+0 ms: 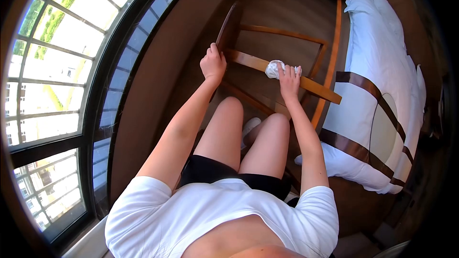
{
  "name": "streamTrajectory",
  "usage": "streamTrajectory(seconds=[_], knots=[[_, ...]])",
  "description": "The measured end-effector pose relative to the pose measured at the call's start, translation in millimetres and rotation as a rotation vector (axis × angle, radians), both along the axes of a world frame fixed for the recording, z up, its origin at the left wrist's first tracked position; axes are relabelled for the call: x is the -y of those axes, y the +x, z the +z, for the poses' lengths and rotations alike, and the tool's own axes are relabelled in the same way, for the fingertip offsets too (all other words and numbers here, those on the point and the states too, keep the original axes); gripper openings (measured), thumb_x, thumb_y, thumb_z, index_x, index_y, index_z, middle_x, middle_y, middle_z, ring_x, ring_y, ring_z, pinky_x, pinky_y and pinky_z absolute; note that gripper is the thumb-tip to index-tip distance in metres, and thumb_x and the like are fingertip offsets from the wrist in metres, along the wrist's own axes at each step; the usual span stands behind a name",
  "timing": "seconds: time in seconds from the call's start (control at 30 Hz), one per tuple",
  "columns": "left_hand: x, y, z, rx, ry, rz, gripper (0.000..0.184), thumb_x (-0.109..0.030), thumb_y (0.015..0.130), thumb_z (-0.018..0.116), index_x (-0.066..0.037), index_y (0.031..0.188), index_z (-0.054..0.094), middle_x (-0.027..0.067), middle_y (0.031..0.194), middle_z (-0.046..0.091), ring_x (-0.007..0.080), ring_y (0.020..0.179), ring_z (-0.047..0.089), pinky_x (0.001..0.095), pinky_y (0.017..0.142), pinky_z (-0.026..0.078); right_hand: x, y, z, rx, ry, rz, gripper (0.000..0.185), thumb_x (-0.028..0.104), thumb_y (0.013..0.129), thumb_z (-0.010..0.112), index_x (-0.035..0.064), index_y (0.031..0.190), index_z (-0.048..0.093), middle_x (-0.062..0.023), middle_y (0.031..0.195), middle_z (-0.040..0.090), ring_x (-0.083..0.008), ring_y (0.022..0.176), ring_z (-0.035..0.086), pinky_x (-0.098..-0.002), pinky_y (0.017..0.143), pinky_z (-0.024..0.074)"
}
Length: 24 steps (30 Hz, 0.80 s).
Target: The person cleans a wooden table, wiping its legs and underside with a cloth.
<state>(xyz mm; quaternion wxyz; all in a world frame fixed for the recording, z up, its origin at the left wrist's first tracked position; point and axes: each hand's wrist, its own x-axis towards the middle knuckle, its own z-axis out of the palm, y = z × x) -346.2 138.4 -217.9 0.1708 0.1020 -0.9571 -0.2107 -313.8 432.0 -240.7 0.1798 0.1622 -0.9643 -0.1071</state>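
A piece of wooden furniture lies tipped on its side in front of my knees; whether it is a chair or a small table I cannot tell. My left hand point(213, 63) is closed on the edge of its dark flat board point(229, 25), which stands nearly upright. From the board, a light brown wooden leg point(318, 88) reaches to the right. My right hand point(289, 82) holds a crumpled white cloth point(274, 69) against the upper face of this leg, fingers bent over it. Behind it shows a thinner wooden frame point(287, 32).
At the right is a bed point(361, 119) with white bedding, dark brown bands and pillows. A barred window point(57, 81) and a brown wall point(158, 62) run along the left. Brown floor point(279, 5) lies beyond the furniture.
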Motion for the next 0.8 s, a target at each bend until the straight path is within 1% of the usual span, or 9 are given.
streamTrajectory(seconds=[0.13, 0.27, 0.37, 0.4, 0.47, 0.6, 0.7, 0.77, 0.8], knots=[[0.2, -2.6, -2.3, 0.008, -0.009, 0.008, 0.034, -0.021, 0.083, 0.065, -0.006, 0.108, 0.047, 0.0147, 0.088, 0.064, 0.0354, 0.069, 0.065, 0.0449, 0.057, 0.052, -55.4, 20.5, 2.2, -0.048, 0.042, -0.066, 0.045, 0.012, 0.084, 0.055, 0.0168, 0.129, 0.051, -0.0067, 0.112, 0.053, -0.0236, 0.111, 0.052, -0.0509, 0.111, 0.0285], [-2.6, -4.9, -4.0, -0.016, -0.021, 0.009, 0.035, -0.022, 0.083, 0.065, -0.006, 0.109, 0.047, 0.0146, 0.089, 0.064, 0.0354, 0.069, 0.065, 0.0446, 0.056, 0.052, -59.1, 19.5, -3.0, -0.084, 0.033, -0.115, 0.041, 0.015, 0.086, 0.053, 0.0173, 0.127, 0.051, -0.0081, 0.111, 0.054, -0.025, 0.111, 0.051, -0.0514, 0.111, 0.0284], [2.1, -6.6, 0.5, 0.055, -0.053, 0.04, 0.038, -0.023, 0.083, 0.064, -0.005, 0.112, 0.047, 0.0144, 0.088, 0.065, 0.0343, 0.069, 0.065, 0.0444, 0.057, 0.053, -38.3, 9.8, -0.3, -0.054, 0.077, -0.172, 0.039, 0.014, 0.086, 0.052, 0.0115, 0.125, 0.052, -0.0112, 0.11, 0.055, -0.0277, 0.11, 0.051, -0.0517, 0.111, 0.028], [-1.4, -11.6, -3.0, -0.009, -0.045, 0.02, 0.038, -0.023, 0.083, 0.064, -0.005, 0.113, 0.047, 0.0146, 0.088, 0.065, 0.0347, 0.069, 0.065, 0.0446, 0.058, 0.053, -30.1, 6.1, 0.4, -0.011, 0.102, -0.201, 0.039, 0.014, 0.086, 0.052, 0.0094, 0.125, 0.052, -0.0126, 0.11, 0.055, -0.0287, 0.11, 0.051, -0.0519, 0.111, 0.028], [-3.0, -12.6, 0.5, 0.028, -0.041, 0.031, 0.038, -0.023, 0.084, 0.064, -0.006, 0.112, 0.048, 0.0149, 0.089, 0.065, 0.0348, 0.07, 0.066, 0.0448, 0.058, 0.053, -11.2, -0.7, 0.3, -0.024, 0.108, -0.162, 0.039, 0.013, 0.086, 0.052, 0.0064, 0.124, 0.051, -0.0151, 0.108, 0.056, -0.0303, 0.108, 0.052, -0.0526, 0.111, 0.0282], [-2.8, -9.2, 0.0, 0.01, -0.086, 0.028, 0.034, -0.022, 0.083, 0.065, -0.006, 0.109, 0.049, 0.0125, 0.084, 0.063, 0.0313, 0.067, 0.066, 0.0417, 0.057, 0.053, 42.6, -18.6, -10.0, 0.063, 0.059, -0.102, 0.038, 0.015, 0.086, 0.051, 0.006, 0.123, 0.052, -0.0151, 0.103, 0.057, -0.0313, 0.103, 0.052, -0.0523, 0.11, 0.0301], [-1.6, -4.4, -2.4, 0.021, -0.045, 0.031, 0.037, -0.024, 0.084, 0.064, -0.005, 0.112, 0.048, 0.0154, 0.091, 0.065, 0.0357, 0.072, 0.065, 0.0454, 0.059, 0.053, 85.3, -34.8, -29.3, 0.075, 0.027, -0.033, 0.038, 0.017, 0.087, 0.051, 0.0066, 0.123, 0.052, -0.0137, 0.101, 0.056, -0.03, 0.099, 0.052, -0.0518, 0.108, 0.0304], [-1.7, -1.1, -2.5, -0.035, -0.092, 0.032, 0.035, -0.023, 0.082, 0.065, -0.005, 0.108, 0.05, 0.0125, 0.084, 0.063, 0.0311, 0.067, 0.066, 0.0415, 0.057, 0.053, 110.7, -41.0, -34.3, 0.121, -0.012, -0.017, 0.038, 0.017, 0.088, 0.05, 0.0065, 0.124, 0.052, -0.0131, 0.102, 0.057, -0.0294, 0.098, 0.052, -0.0523, 0.108, 0.0297], [-1.7, -0.3, -2.9, -0.036, -0.093, 0.03, 0.035, -0.023, 0.082, 0.065, -0.005, 0.108, 0.05, 0.0125, 0.084, 0.063, 0.0311, 0.067, 0.066, 0.0415, 0.057, 0.053, 119.9, -43.4, -37.1, 0.106, 0.001, -0.013, 0.038, 0.018, 0.088, 0.05, 0.0069, 0.124, 0.053, -0.0131, 0.103, 0.057, -0.0295, 0.099, 0.052, -0.0524, 0.108, 0.0296]])
